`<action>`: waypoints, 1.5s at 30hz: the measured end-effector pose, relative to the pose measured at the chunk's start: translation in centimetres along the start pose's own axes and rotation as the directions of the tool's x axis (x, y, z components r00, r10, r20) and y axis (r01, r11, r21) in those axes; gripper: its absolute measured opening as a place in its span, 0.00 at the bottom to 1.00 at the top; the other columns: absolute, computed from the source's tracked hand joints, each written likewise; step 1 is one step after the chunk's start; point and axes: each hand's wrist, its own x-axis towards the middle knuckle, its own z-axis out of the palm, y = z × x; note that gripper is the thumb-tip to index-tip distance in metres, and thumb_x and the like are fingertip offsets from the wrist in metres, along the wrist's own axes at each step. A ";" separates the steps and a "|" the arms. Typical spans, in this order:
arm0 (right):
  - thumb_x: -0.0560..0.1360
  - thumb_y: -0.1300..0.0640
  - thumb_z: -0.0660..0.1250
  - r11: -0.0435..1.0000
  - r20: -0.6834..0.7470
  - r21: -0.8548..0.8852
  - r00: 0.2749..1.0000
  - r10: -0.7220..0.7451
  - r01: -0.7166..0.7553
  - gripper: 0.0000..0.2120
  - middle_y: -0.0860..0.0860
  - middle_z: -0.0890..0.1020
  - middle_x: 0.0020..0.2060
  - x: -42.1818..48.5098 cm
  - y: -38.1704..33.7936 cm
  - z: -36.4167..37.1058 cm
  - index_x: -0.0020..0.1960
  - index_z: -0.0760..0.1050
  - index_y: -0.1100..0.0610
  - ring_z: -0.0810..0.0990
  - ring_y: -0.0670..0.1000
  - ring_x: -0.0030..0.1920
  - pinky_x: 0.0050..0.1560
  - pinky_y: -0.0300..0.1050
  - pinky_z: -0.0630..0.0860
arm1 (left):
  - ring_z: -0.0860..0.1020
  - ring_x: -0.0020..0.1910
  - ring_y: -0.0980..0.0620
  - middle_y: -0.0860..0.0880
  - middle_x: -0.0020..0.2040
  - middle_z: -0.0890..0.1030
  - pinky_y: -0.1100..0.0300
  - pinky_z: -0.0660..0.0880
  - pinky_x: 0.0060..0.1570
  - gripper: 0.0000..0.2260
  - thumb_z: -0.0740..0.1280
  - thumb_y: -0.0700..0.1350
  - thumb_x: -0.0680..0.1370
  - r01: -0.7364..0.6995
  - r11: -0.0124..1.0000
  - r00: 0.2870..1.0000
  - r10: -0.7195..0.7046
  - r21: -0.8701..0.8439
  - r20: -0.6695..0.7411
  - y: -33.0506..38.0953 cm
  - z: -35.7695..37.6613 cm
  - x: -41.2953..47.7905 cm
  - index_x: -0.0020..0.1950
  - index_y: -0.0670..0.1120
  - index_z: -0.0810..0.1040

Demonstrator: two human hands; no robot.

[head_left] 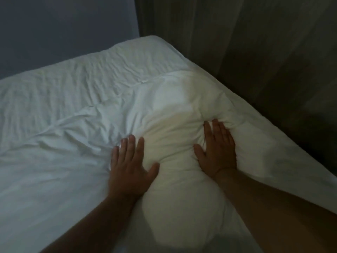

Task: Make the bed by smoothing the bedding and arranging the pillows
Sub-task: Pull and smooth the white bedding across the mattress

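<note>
Wall: we are looking at a grey-blue wall (pixel 63 24) rising behind the bed's far left edge.
Sheet: a white sheet (pixel 54 106) is covering the bed, creasing across the left side and up to the far corner.
Left hand: our left hand (pixel 130 161) is lying flat with fingers straight and slightly spread, holding nothing. It is pressing the sheet right at the pillow's left flank, the thumb touching the pillow.
Pillow: a white pillow (pixel 173 128) is lying lengthwise near the bed's right edge, running from the near edge toward the far right corner and pinching in between our hands.
Right hand: our right hand (pixel 217 148) is pressing palm-down into the pillow's right side, fingers straight, tips sinking into bunched folds, gripping nothing.
Curtain: a dark curtain (pixel 255 52) is hanging beyond the bed's right edge.
</note>
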 end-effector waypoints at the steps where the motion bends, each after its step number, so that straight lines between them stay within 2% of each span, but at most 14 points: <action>1: 0.73 0.36 0.50 1.000 0.003 -0.027 1.000 0.002 -0.001 0.37 0.57 0.56 0.77 0.0 -0.1 -0.2 0.78 0.55 0.53 0.54 0.57 0.76 0.76 0.53 0.50 | 0.59 0.76 0.42 0.41 0.76 0.62 0.45 0.52 0.74 0.39 0.56 0.68 0.71 0.001 1.000 1.000 -0.001 0.005 -0.001 -0.2 0.3 0.3 0.77 0.47 0.60; 5: 0.76 0.36 0.50 0.987 0.058 -0.160 0.998 0.022 -0.012 0.35 0.56 0.55 0.77 -1.2 -0.8 -1.7 0.78 0.52 0.52 0.54 0.56 0.76 0.75 0.52 0.47 | 0.53 0.78 0.44 0.43 0.79 0.55 0.46 0.47 0.76 0.41 0.48 0.71 0.71 0.012 1.000 0.997 -0.014 0.022 0.073 -0.6 0.5 1.6 0.78 0.49 0.53; 9: 0.79 0.46 0.53 0.990 0.094 -0.139 0.996 0.003 0.010 0.28 0.56 0.61 0.76 -6.3 -1.8 -5.3 0.76 0.59 0.55 0.59 0.55 0.75 0.75 0.50 0.50 | 0.48 0.78 0.48 0.46 0.80 0.51 0.49 0.44 0.76 0.42 0.46 0.73 0.70 0.018 1.000 0.976 -0.020 0.014 0.218 -0.7 -1.0 1.3 0.79 0.51 0.50; 11: 0.80 0.49 0.51 0.996 0.193 -0.087 0.981 0.037 -0.020 0.27 0.56 0.58 0.77 -10.4 -1.8 -6.9 0.77 0.55 0.56 0.56 0.54 0.76 0.75 0.49 0.50 | 0.52 0.78 0.47 0.45 0.79 0.55 0.49 0.48 0.76 0.39 0.51 0.70 0.74 -0.002 1.000 0.955 0.003 -0.006 0.298 0.2 -3.4 0.2 0.78 0.49 0.54; 13: 0.81 0.49 0.52 0.997 0.301 -0.061 0.952 0.052 -0.035 0.27 0.56 0.55 0.77 -14.2 -1.3 -8.5 0.78 0.53 0.56 0.54 0.54 0.77 0.76 0.48 0.52 | 0.64 0.72 0.44 0.42 0.72 0.67 0.50 0.61 0.70 0.28 0.55 0.62 0.78 -0.041 0.992 0.955 0.075 -0.120 0.288 1.6 -6.4 -2.3 0.72 0.45 0.66; 15: 0.80 0.49 0.56 0.993 0.426 0.043 0.901 0.079 -0.107 0.29 0.56 0.55 0.77 -17.7 -1.3 -10.4 0.78 0.54 0.56 0.56 0.54 0.76 0.75 0.45 0.55 | 0.72 0.65 0.42 0.42 0.63 0.75 0.52 0.68 0.64 0.20 0.56 0.57 0.80 -0.052 0.934 0.960 0.144 -0.354 0.240 2.3 -9.6 -7.0 0.62 0.45 0.75; 16: 0.80 0.50 0.59 0.981 0.503 0.100 0.859 0.093 -0.165 0.29 0.55 0.58 0.77 -19.6 -1.6 -11.2 0.77 0.55 0.55 0.59 0.53 0.75 0.73 0.43 0.58 | 0.72 0.66 0.43 0.43 0.64 0.76 0.53 0.68 0.65 0.19 0.57 0.56 0.80 -0.055 0.906 0.959 0.164 -0.419 0.230 2.1 -10.8 -10.0 0.60 0.45 0.77; 19: 0.79 0.49 0.61 0.958 0.626 0.136 0.771 0.114 -0.252 0.26 0.55 0.69 0.72 -26.0 -3.0 -14.7 0.75 0.62 0.53 0.69 0.54 0.69 0.67 0.41 0.65 | 0.70 0.69 0.47 0.45 0.67 0.75 0.57 0.63 0.67 0.17 0.59 0.54 0.81 -0.055 0.891 0.967 0.160 -0.452 0.198 1.0 -14.7 -19.7 0.62 0.46 0.78; 23: 0.79 0.49 0.61 0.956 0.706 0.149 0.704 0.076 -0.253 0.25 0.54 0.70 0.71 -35.2 -4.1 -18.8 0.74 0.63 0.52 0.71 0.54 0.68 0.66 0.43 0.68 | 0.68 0.71 0.48 0.45 0.70 0.72 0.61 0.59 0.69 0.18 0.61 0.52 0.81 0.152 0.861 0.967 -0.028 -0.486 0.254 -0.3 -19.2 -32.4 0.68 0.45 0.75; 26: 0.79 0.49 0.60 0.962 0.725 0.177 0.688 0.014 -0.206 0.25 0.53 0.68 0.72 -40.8 -4.4 -23.0 0.74 0.62 0.52 0.71 0.54 0.68 0.65 0.43 0.69 | 0.61 0.75 0.52 0.49 0.75 0.66 0.61 0.55 0.72 0.21 0.59 0.57 0.81 0.309 0.862 0.905 -0.135 -0.403 0.404 -0.6 -22.7 -41.2 0.71 0.50 0.71; 29: 0.80 0.48 0.59 0.972 0.740 0.200 0.669 -0.069 -0.121 0.25 0.52 0.67 0.72 -46.2 -4.8 -27.1 0.75 0.62 0.52 0.70 0.52 0.69 0.66 0.42 0.67 | 0.64 0.74 0.54 0.52 0.73 0.68 0.61 0.57 0.70 0.21 0.58 0.59 0.80 0.440 0.825 0.838 -0.234 -0.355 0.493 -0.6 -27.4 -49.4 0.70 0.52 0.71; 32: 0.80 0.48 0.58 0.979 0.742 0.201 0.647 -0.175 0.033 0.25 0.52 0.67 0.73 -51.2 -5.0 -30.8 0.74 0.62 0.52 0.67 0.50 0.71 0.68 0.39 0.64 | 0.71 0.67 0.55 0.53 0.70 0.73 0.61 0.65 0.66 0.21 0.58 0.60 0.80 0.551 0.762 0.793 -0.349 -0.341 0.499 0.3 -32.7 -56.8 0.69 0.52 0.73; 37: 0.79 0.47 0.58 0.960 0.783 0.236 0.556 -0.280 0.151 0.24 0.50 0.69 0.71 -57.8 -6.6 -35.5 0.73 0.63 0.50 0.71 0.49 0.68 0.63 0.38 0.67 | 0.71 0.67 0.56 0.54 0.69 0.73 0.62 0.66 0.65 0.20 0.58 0.60 0.80 0.686 0.644 0.717 -0.519 -0.339 0.465 2.3 -40.1 -68.6 0.67 0.52 0.74; 45: 0.79 0.48 0.59 0.853 0.809 0.271 0.375 -0.453 0.446 0.22 0.51 0.71 0.69 -65.3 -11.5 -40.3 0.72 0.66 0.51 0.70 0.49 0.68 0.64 0.37 0.65 | 0.74 0.65 0.53 0.50 0.69 0.74 0.60 0.68 0.65 0.22 0.61 0.59 0.79 0.884 0.341 0.465 -0.713 -0.321 0.524 4.1 -47.7 -87.0 0.70 0.51 0.71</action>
